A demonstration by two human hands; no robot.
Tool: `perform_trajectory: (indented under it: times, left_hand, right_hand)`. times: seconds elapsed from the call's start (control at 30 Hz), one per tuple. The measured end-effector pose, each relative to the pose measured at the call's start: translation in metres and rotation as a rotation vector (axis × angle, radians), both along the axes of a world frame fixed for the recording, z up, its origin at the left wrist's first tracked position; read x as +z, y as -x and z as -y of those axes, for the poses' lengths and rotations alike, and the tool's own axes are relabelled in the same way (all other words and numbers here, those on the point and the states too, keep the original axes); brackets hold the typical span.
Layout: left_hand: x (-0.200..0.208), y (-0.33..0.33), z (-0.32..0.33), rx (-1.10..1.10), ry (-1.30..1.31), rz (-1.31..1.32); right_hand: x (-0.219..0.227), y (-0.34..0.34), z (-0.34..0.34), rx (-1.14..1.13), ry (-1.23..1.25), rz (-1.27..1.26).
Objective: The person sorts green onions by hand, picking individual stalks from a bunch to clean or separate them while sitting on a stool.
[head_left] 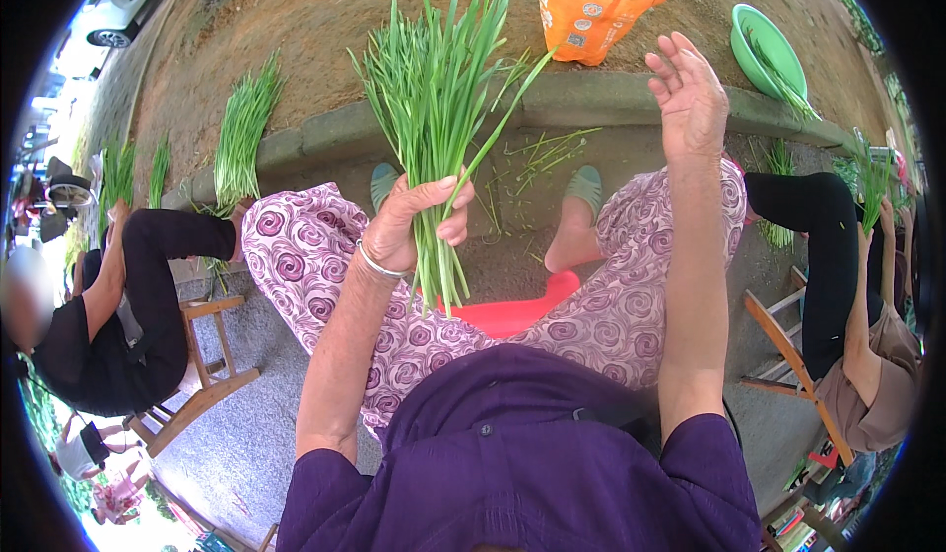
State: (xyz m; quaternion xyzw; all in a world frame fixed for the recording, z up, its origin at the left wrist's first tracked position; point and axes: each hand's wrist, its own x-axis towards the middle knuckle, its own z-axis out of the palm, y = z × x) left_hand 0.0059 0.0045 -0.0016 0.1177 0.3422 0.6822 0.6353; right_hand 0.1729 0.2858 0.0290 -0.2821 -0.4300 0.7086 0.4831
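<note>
My left hand (399,232) is closed around the pale lower stems of a bunch of Chinese chives (434,108). The green leaves fan out upward above the fist, and one long leaf leans off to the right. The stem ends stick out below my fingers, over my lap. My right hand (690,103) is raised on the right, apart from the bunch. Its palm shows and its fingers are loosely curved, with nothing seen in them. Loose chive stalks (537,158) lie scattered on the ground between my feet.
A low concrete kerb (572,99) runs ahead of me. Beyond it stand an orange bag (591,10) and a green basin (769,54). More chives (246,133) lie at left. People sit on both sides, near wooden stools (212,365). Something red (507,315) shows between my legs.
</note>
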Motion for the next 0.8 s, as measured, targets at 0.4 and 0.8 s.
perform_trajectory:
  times: [0.4,0.8]
  left_hand:
    - [0.000,0.000,0.001,-0.003,-0.006,0.005]
    - [-0.001,0.002,0.002,-0.030,-0.017,0.017]
  right_hand:
    - [-0.003,0.003,0.005,0.056,0.007,0.100]
    - [-0.003,0.006,0.012,0.098,-0.015,0.287]
